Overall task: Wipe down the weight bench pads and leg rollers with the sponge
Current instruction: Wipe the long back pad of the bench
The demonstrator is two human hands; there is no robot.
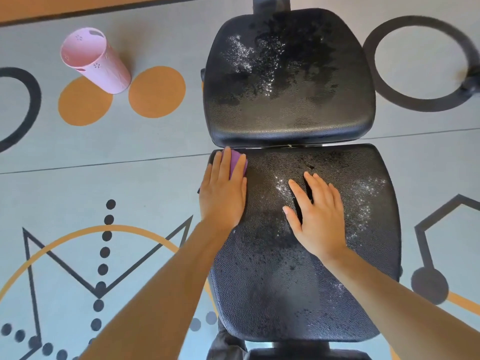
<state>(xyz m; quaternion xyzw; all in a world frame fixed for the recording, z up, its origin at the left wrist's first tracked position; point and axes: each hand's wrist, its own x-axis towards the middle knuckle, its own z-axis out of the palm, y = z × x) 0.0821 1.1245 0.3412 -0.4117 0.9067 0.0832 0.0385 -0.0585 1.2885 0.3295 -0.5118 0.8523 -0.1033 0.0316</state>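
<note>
Two black textured bench pads lie below me, both with wet glistening patches. The far pad [288, 105] sits above a narrow gap, and the near pad [298, 281] runs toward me. A purple sponge [237, 162] lies at the near pad's far left corner. My left hand [223, 193] presses flat on the sponge with straight fingers, covering most of it. My right hand [318, 216] rests flat on the middle of the near pad, fingers spread and straight. No leg rollers are clearly visible.
A pink perforated cylindrical bin [94, 61] stands on the patterned grey floor mat [130, 178] to the far left. A dark object [471, 84] sits at the right edge. Part of the bench frame [262, 3] shows beyond the far pad.
</note>
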